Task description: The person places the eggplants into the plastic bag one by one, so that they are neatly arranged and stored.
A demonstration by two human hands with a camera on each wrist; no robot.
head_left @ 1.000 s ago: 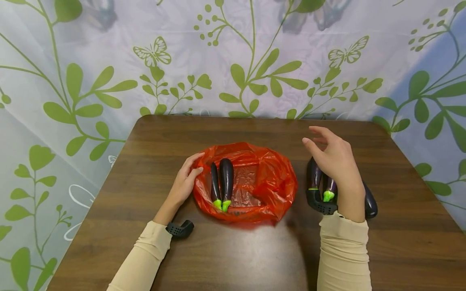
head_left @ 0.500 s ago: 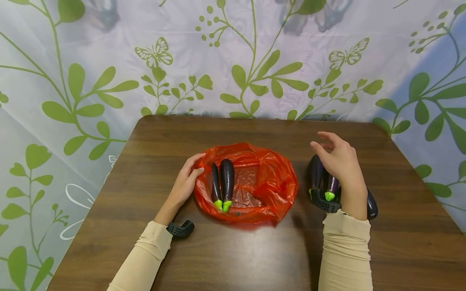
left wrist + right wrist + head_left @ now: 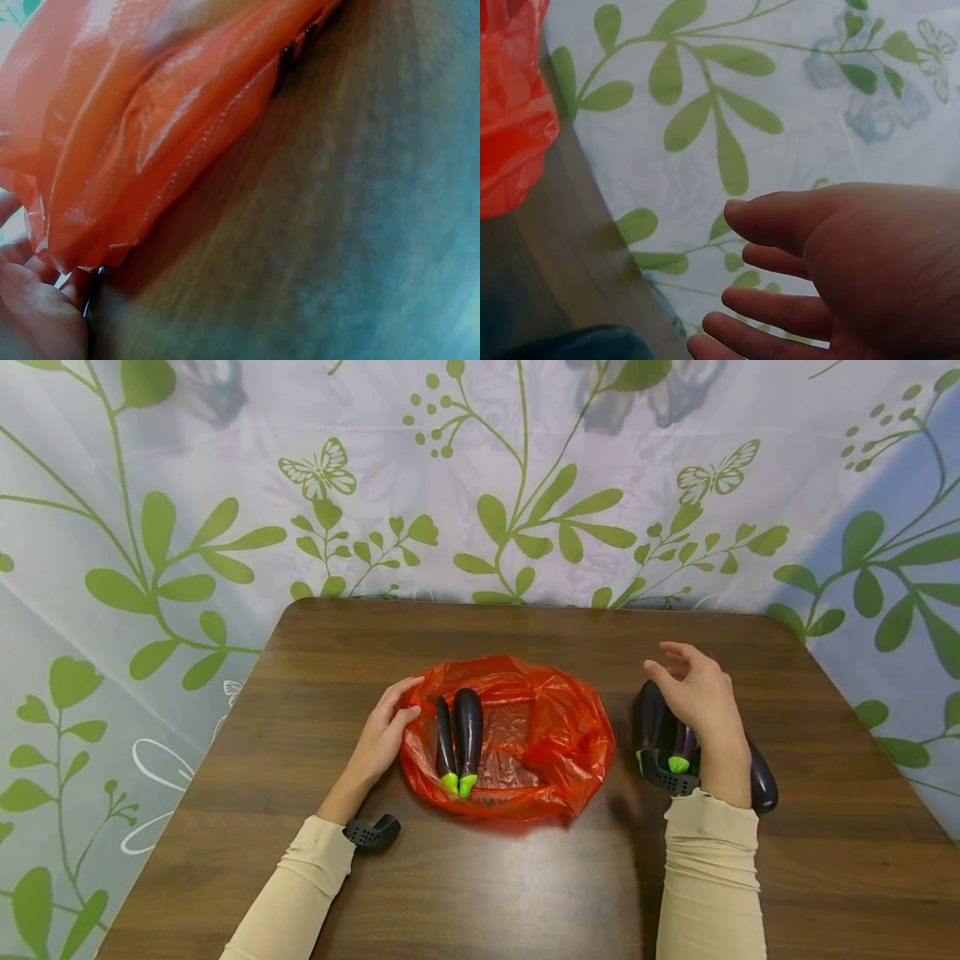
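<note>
A red plastic bag (image 3: 566,735) lies with its mouth spread on the table in the head view. Inside, at its left, are two dark eggplants, a slim one (image 3: 445,739) and a thicker one (image 3: 468,735), green stem ends toward me. My left hand (image 3: 381,735) holds the bag's left rim; the left wrist view has that hand (image 3: 37,300) at the edge of the bag (image 3: 150,135). My right hand (image 3: 697,697) hovers, fingers spread and holding nothing, above more eggplants (image 3: 651,718) right of the bag. Wrist and hand partly cover these, including one at the right (image 3: 762,781).
The brown wooden table (image 3: 510,902) extends around the bag and eggplants. A leaf-patterned cloth (image 3: 450,485) hangs behind its far edge. Each wrist wears a black band, the left band (image 3: 371,832) close to the table and the right band (image 3: 667,774) by the eggplants.
My right hand has moved a little to the right and toward me, over the eggplants at the right. The left hand, the bag and the two eggplants inside have stayed put.
</note>
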